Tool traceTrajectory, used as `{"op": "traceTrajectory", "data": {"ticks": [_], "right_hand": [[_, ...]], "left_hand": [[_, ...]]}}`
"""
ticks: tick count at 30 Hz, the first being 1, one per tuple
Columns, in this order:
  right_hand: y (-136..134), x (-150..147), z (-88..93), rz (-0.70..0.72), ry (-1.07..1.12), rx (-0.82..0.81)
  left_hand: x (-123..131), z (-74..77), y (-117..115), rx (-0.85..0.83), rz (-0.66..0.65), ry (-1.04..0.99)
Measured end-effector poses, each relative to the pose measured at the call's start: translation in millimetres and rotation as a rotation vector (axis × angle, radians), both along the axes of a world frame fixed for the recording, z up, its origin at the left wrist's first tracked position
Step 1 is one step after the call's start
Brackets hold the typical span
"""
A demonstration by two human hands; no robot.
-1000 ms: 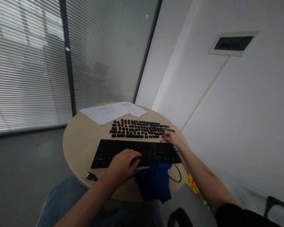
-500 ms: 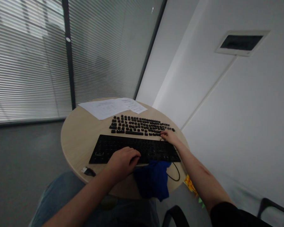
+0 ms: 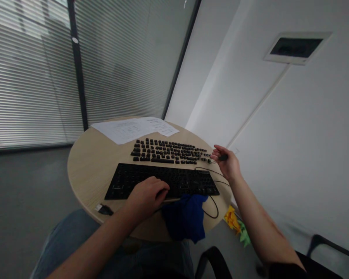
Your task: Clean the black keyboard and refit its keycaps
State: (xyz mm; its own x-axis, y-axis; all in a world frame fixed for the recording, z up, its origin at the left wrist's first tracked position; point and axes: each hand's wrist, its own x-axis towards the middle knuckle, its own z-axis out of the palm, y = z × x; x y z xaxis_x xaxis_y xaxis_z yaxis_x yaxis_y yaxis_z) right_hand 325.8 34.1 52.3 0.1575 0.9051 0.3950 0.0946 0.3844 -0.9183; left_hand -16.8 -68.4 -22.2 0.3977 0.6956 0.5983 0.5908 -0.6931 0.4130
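A black keyboard base (image 3: 128,180) without its caps lies on a round wooden table (image 3: 90,166). Beyond it, several loose black keycaps (image 3: 167,150) are laid out in rows. My left hand (image 3: 147,195) rests curled on the keyboard's front edge. My right hand (image 3: 227,162) is raised off the table's right side, palm up, pinching one black keycap (image 3: 222,157) between thumb and fingers.
White papers (image 3: 132,128) lie at the table's far edge. A blue cloth (image 3: 184,217) hangs over the near edge, beside the keyboard's looped cable (image 3: 212,211). A small black object (image 3: 104,209) sits near the left front. Glass wall with blinds left, white wall right.
My right hand lifted from the right end of the keycap rows and moved right, now holding one keycap. The left hand stayed on the keyboard.
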Motion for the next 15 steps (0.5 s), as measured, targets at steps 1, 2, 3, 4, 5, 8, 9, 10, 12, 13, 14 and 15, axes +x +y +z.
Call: {"op": "traceTrajectory", "data": {"ticks": [1,2,3,4,5,8,9,10,12,13,14,15], "right_hand": [[-11.0,-1.2,5.8,0.079,0.040,-0.044],[-21.8,-2.6,9.7,0.137,0.031,-0.103],[-31.9,-4.0,11.5,0.175,-0.012,-0.171],[-41.3,-5.1,11.3,0.196,-0.073,-0.243],[-49.6,-6.1,9.5,0.207,-0.144,-0.310],[-68.3,-7.5,-0.6,0.240,-0.313,-0.422],[-72.2,-7.7,-4.2,0.260,-0.329,-0.431],[-74.9,-7.9,-7.5,0.285,-0.323,-0.433],[-77.3,-8.3,-13.4,0.336,-0.276,-0.447],[-77.1,-8.6,-16.3,0.354,-0.254,-0.455],[-76.3,-9.0,-19.3,0.366,-0.245,-0.464],[-74.9,-9.5,-22.4,0.371,-0.248,-0.468]], "left_hand": [[0.0,-0.1,0.8,0.006,-0.002,0.004],[0.1,-0.1,1.7,0.012,-0.004,0.010],[0.2,0.0,2.5,0.017,-0.006,0.016],[0.3,0.1,3.2,0.022,-0.009,0.022],[0.5,0.4,3.7,0.027,-0.011,0.025],[1.0,1.7,3.9,0.037,-0.007,0.036],[1.2,2.0,3.7,0.035,-0.005,0.043],[1.4,2.1,3.5,0.033,-0.004,0.050],[1.7,1.5,3.5,0.031,-0.006,0.058],[1.9,0.6,3.7,0.032,-0.006,0.058],[2.0,-0.5,4.1,0.034,-0.002,0.056],[2.2,-1.8,4.6,0.033,0.007,0.057]]}}
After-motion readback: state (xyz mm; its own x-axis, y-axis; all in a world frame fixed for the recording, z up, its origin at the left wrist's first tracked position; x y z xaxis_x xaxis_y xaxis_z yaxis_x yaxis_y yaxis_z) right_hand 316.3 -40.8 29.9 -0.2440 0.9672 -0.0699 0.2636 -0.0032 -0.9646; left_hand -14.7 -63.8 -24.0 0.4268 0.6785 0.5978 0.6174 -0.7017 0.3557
